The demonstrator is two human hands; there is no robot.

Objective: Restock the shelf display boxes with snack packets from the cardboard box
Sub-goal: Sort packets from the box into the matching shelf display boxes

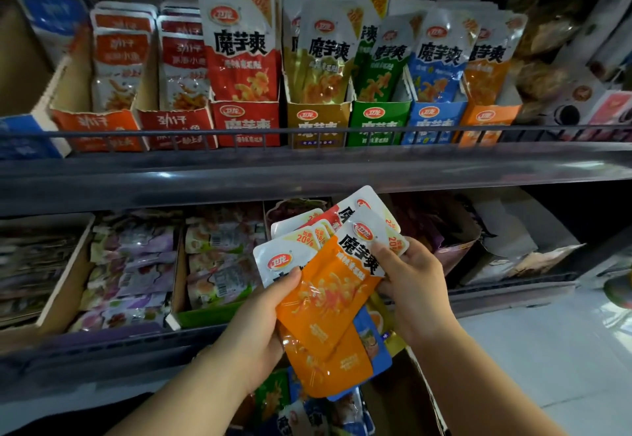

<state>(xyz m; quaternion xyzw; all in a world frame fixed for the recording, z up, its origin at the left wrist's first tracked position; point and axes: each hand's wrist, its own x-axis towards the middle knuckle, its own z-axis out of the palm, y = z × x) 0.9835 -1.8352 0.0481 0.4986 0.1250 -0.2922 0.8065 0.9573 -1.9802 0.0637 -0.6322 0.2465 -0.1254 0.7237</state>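
Left hand (260, 329) and right hand (419, 286): both bare. Fingers (384, 256) bare too. Left forearm (178, 391) and right forearm (478, 377) uncovered down to the frame's lower edge. Dark patch (78, 417) beside the left forearm: clothing or not, cannot tell.

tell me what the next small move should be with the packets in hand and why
Probably lift the orange packets toward the orange display box on the upper shelf. The left hand and right hand both grip the fanned stack, orange on top, and that box matches.
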